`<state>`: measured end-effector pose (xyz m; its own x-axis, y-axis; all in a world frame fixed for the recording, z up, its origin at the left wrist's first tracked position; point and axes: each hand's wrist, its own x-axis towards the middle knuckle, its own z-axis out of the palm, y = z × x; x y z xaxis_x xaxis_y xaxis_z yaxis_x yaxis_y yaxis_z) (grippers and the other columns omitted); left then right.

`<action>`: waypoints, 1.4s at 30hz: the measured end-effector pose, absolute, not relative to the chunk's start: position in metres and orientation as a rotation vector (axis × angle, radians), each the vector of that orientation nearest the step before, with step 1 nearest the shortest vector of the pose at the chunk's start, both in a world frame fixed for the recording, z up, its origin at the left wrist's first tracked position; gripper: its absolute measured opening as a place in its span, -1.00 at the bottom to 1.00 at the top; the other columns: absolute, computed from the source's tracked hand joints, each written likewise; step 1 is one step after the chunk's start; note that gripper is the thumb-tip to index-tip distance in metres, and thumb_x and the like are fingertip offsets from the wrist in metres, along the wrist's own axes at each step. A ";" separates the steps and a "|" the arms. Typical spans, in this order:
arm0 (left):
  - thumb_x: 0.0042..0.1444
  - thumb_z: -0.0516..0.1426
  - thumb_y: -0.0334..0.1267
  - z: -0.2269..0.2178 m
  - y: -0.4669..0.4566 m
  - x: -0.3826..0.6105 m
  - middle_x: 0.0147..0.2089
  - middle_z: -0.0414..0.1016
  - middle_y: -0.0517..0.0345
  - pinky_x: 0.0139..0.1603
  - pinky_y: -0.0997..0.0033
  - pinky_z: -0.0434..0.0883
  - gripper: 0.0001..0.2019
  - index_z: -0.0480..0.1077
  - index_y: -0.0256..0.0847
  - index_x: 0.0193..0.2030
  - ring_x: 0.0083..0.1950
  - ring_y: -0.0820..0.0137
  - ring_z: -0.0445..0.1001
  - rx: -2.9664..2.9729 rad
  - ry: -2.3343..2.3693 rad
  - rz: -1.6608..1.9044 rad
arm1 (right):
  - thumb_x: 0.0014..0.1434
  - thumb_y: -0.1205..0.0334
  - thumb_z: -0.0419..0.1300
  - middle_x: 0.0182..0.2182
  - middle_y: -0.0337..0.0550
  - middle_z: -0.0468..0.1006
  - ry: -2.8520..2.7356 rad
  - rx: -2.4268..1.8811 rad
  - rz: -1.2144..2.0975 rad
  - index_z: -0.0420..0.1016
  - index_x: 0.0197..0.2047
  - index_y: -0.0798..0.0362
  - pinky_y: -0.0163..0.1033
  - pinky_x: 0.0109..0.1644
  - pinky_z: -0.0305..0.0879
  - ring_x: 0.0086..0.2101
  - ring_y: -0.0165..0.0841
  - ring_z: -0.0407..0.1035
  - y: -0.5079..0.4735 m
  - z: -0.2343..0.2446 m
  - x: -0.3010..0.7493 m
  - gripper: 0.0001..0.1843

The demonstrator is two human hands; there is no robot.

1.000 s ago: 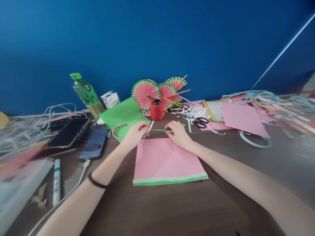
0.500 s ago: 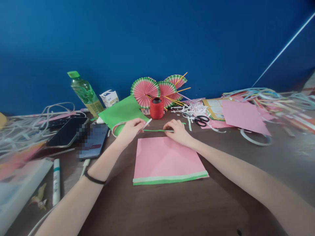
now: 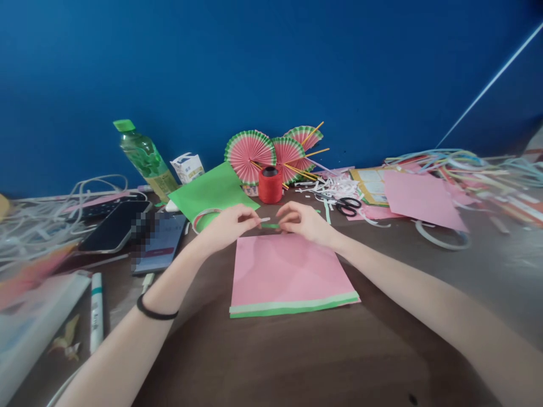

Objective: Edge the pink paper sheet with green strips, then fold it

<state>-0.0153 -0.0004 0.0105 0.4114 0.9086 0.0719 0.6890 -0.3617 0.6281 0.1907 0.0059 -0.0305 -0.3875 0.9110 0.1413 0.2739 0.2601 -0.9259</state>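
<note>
My left hand (image 3: 227, 227) is closed, pinching a short white strip (image 3: 264, 219) that sticks out past the fingertips. My right hand (image 3: 306, 223) faces it a little way off, its thumb and lower fingers closed at the end of a narrow green paper strip (image 3: 270, 226). Most of the green strip is hidden by the fingers. Just nearer to me lies a pink paper sheet (image 3: 288, 271) with pale and bright green bands along its front edge. A tape roll (image 3: 206, 213) sits beside my left hand, on a green sheet (image 3: 214, 189).
Behind my hands stand a red thread spool (image 3: 270, 185) and several pleated watermelon-coloured fans (image 3: 249, 157). Black scissors (image 3: 348, 207) lie near paper scraps (image 3: 339, 186). To the left are a green bottle (image 3: 146, 161), phones (image 3: 159, 243) and a marker (image 3: 97, 311); pink paper (image 3: 424, 198) lies right.
My left hand has moved right, bringing the white strip close to my right fingers. Less of the green strip shows between the hands. The pink sheet stays in place.
</note>
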 end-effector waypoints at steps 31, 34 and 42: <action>0.01 0.00 -0.08 0.004 -0.009 -0.005 -0.49 0.26 0.26 -0.45 0.52 0.15 -0.74 0.35 -0.23 -0.41 -0.50 0.53 0.17 1.949 1.047 0.083 | -0.13 0.27 0.20 -0.62 -0.30 0.45 -2.237 -1.216 1.539 0.43 -0.36 0.12 -0.41 -0.53 0.25 -0.63 -0.53 0.28 0.008 -0.026 0.202 -0.81; 0.02 -0.01 -0.06 -0.004 -0.010 -0.001 -0.50 0.24 0.26 -0.46 0.52 0.12 -0.72 0.35 -0.24 -0.41 -0.50 0.53 0.14 1.963 1.029 0.091 | -0.13 0.27 0.21 -0.62 -0.26 0.49 -2.174 -1.230 1.648 0.38 -0.41 0.14 -0.39 -0.53 0.29 -0.65 -0.51 0.33 0.008 -0.026 0.203 -0.84; 0.02 -0.01 -0.11 -0.008 -0.011 0.001 -0.57 0.20 0.28 -0.53 0.53 0.06 -0.74 0.39 -0.24 -0.41 -0.55 0.54 0.12 1.980 1.051 0.046 | -0.11 0.23 0.25 -0.51 -0.10 0.57 -2.023 -1.148 1.873 0.36 -0.39 0.18 -0.35 -0.47 0.38 -0.54 -0.41 0.45 0.007 -0.023 0.203 -0.78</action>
<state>0.0007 -0.0113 -0.0077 0.6429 0.6876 -0.3376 0.6553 -0.2655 0.7072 0.2034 0.0065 -0.0228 -0.6943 0.6144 -0.3746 0.4209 -0.0756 -0.9040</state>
